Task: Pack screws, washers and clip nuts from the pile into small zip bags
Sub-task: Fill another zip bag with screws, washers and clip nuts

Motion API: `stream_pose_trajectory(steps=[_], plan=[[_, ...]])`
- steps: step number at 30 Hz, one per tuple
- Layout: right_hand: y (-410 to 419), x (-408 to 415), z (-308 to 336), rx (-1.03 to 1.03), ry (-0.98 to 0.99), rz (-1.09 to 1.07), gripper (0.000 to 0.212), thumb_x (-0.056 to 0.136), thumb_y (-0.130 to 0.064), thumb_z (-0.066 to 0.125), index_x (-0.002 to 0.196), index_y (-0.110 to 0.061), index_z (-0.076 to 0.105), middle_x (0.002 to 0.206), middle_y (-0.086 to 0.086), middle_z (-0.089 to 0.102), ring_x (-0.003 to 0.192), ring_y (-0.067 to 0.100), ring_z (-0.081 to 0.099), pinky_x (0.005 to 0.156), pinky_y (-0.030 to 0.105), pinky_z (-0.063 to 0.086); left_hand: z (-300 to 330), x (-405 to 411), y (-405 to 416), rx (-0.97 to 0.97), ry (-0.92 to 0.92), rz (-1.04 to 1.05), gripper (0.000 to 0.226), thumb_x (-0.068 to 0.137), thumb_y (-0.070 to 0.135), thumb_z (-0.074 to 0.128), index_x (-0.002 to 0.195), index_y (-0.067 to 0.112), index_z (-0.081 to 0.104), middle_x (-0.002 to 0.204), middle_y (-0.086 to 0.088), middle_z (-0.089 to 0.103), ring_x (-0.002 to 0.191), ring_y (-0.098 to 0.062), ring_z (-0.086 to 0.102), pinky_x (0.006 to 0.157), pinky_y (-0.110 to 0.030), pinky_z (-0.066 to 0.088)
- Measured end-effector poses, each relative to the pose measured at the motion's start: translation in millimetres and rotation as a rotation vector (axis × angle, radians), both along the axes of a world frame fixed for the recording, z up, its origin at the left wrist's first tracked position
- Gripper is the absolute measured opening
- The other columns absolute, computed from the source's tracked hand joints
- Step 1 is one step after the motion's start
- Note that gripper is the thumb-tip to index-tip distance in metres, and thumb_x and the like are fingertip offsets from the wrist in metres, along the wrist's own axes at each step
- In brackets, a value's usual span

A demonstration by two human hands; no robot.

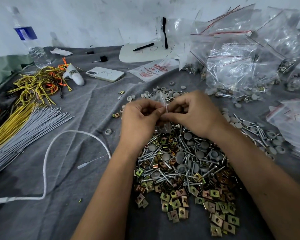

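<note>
Head view. Both hands met above the far edge of the pile point(184, 167), which lay on a grey cloth point(68, 213) covering the work surface. The left hand point(139, 118) and the right hand point(196, 113) each pinched a small zip bag point(162, 101) between thumb and curled fingers, the two grips touching at the bag's middle. The bag was clear and stood roughly upright between the hands; its lower end hung just above the pile with a few small parts inside, too blurred to identify.

The pile comprised silver screws point(164, 176), grey round washers point(200, 154) and brass-coloured square clip nuts point(216, 220), the clip nuts spreading toward the near edge. More washers and screws trailed off to the right point(260, 134).

At upper right stood a heap of clear zip bags with red seal lines point(241, 63), several holding hardware. A printed bag packet point(151, 70) lay beside a white phone point(105, 74). A sheet of white card point(142, 54) carried a black pen point(143, 47).

At left lay a tangle of yellow and orange cords point(40, 84), a bundle of grey ties point(24, 134) and a looping white cable point(47, 170). A water bottle point(29, 38) stood near the wall.
</note>
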State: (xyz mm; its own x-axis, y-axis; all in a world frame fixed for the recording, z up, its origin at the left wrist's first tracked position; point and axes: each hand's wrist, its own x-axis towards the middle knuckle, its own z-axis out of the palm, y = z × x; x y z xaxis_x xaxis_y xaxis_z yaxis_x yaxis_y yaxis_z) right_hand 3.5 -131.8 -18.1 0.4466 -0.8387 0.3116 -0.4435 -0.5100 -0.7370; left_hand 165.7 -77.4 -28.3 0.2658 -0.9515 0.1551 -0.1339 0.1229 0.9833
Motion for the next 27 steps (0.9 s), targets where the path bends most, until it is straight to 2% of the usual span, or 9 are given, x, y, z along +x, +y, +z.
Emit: stream_pose_trajectory(steps=[4,8,11,12,14,16,20,24,27], plan=[[-2.1,-4.1,0.4,0.072,-0.03,-0.04,0.006,0.082,-0.024,0.085,0.081,-0.027,0.079,0.075,-0.013,0.075,0.069,0.006,0.07,0.062,0.017,0.055,2.5,2.0,1.5,0.011,-0.086,0.005,0.011,0.094,0.0,0.071,0.085,0.007,0.073,0.082,-0.015,0.076,0.075,-0.03,0.076,0.07,-0.037,0.065],[-4.0,-8.9,-0.1,0.068,-0.021,-0.202,0.007,0.081,-0.032,0.084,0.08,-0.028,0.079,0.066,-0.011,0.071,0.058,-0.004,0.062,0.055,0.018,0.046,4.9,5.8,2.3,0.059,-0.134,0.1,0.015,0.1,0.006,0.064,0.087,0.011,0.069,0.077,-0.012,0.073,0.058,-0.01,0.068,0.055,-0.029,0.055],[0.5,-7.5,2.6,0.014,0.037,-0.265,0.009,0.08,-0.031,0.084,0.085,-0.027,0.078,0.068,-0.012,0.068,0.057,-0.002,0.06,0.051,0.012,0.04,5.6,6.1,3.6,0.045,-0.191,0.169,0.013,0.098,0.012,0.066,0.086,0.01,0.07,0.078,-0.016,0.074,0.056,-0.023,0.067,0.05,-0.033,0.052],[2.5,-6.6,4.6,0.0,0.044,-0.28,0.012,0.079,-0.032,0.085,0.086,-0.026,0.077,0.069,-0.011,0.068,0.056,0.001,0.06,0.05,0.014,0.04,5.8,4.2,4.2,0.027,-0.232,0.177,0.013,0.096,0.013,0.067,0.083,0.011,0.07,0.075,-0.014,0.074,0.061,-0.031,0.069,0.051,-0.039,0.056],[6.6,-5.6,13.4,-0.027,0.042,-0.289,0.02,0.075,-0.032,0.089,0.083,-0.025,0.072,0.069,-0.008,0.068,0.057,0.005,0.062,0.05,0.017,0.044,6.9,-1.2,5.3,0.009,-0.273,0.175,0.012,0.092,0.01,0.068,0.079,0.011,0.071,0.071,-0.009,0.074,0.068,-0.034,0.071,0.059,-0.049,0.061],[8.6,-5.9,26.9,-0.067,0.078,-0.233,0.021,0.073,-0.028,0.091,0.079,-0.025,0.071,0.069,-0.011,0.069,0.06,0.001,0.065,0.052,0.012,0.048,7.3,-4.6,4.7,0.007,-0.264,0.17,0.012,0.091,0.009,0.07,0.079,0.012,0.072,0.071,-0.006,0.074,0.069,-0.03,0.073,0.063,-0.051,0.062],[12.3,3.5,51.4,-0.106,0.271,-0.057,0.017,0.078,-0.02,0.088,0.083,-0.031,0.076,0.074,-0.02,0.068,0.07,-0.009,0.065,0.061,0.003,0.047,6.5,-4.8,1.8,0.006,-0.224,0.184,0.014,0.092,0.007,0.068,0.079,0.012,0.071,0.072,-0.007,0.074,0.071,-0.028,0.074,0.068,-0.051,0.062],[14.1,14.0,61.9,-0.176,0.424,0.008,0.019,0.082,-0.015,0.084,0.092,-0.03,0.079,0.078,-0.023,0.065,0.075,-0.007,0.064,0.071,0.011,0.05,4.8,-2.5,0.6,-0.001,-0.154,0.158,0.015,0.093,0.004,0.065,0.08,0.01,0.071,0.074,-0.01,0.075,0.074,-0.03,0.074,0.074,-0.053,0.062],[12.3,17.9,62.6,-0.247,0.505,0.003,0.023,0.084,-0.009,0.081,0.098,-0.027,0.079,0.086,-0.016,0.07,0.079,-0.001,0.066,0.078,0.021,0.056,4.6,-1.1,-0.3,0.008,-0.082,0.146,0.018,0.092,0.002,0.064,0.077,0.01,0.069,0.074,-0.014,0.074,0.07,-0.027,0.072,0.074,-0.051,0.062]])
